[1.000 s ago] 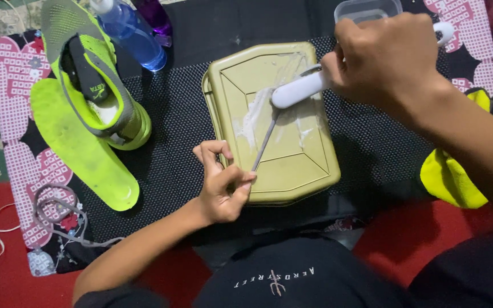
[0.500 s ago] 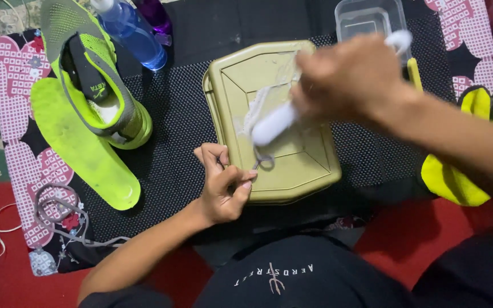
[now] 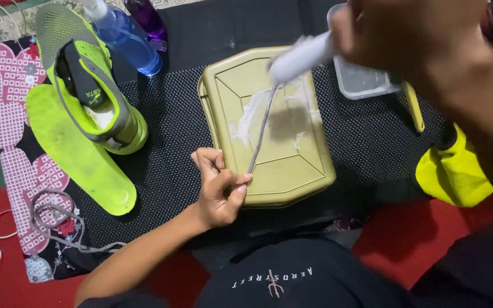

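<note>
Grey shoelace (image 3: pixel 261 132), thin and flat, runs taut and slanting across the top of an olive-green plastic lid (image 3: pixel 269 122) smeared with white foam, its lower end at the lid's near edge and its upper end under a white brush. At the lower end the left hand (image 3: pixel 218 191) has its grip pinched on the lace, thumb and forefinger pressed together just over the lid's rim. At the upper end the right hand (image 3: pixel 412 34), blurred and close to the camera, has its grip clenched around the white-handled brush (image 3: pixel 300 57), whose head meets the lace above the foam patch. The lid lies on a black dotted mat (image 3: pixel 172 154). Beyond the lid, partly hidden by the right hand, stands a clear plastic container (image 3: pixel 366 82), with a yellow stick-like tool (image 3: pixel 413 105) just beside it and a bright yellow cloth (image 3: pixel 455 171) nearer the person. To the left lie a neon-green and grey sports shoe (image 3: pixel 87 85) tipped on its side, a neon-green insole (image 3: pixel 78 154) touching it, a blue spray bottle (image 3: pixel 124 40) and a purple bottle (image 3: pixel 146 17). Another grey lace (image 3: pixel 58 222) lies looped on a pink patterned cloth (image 3: pixel 12 108).
</note>
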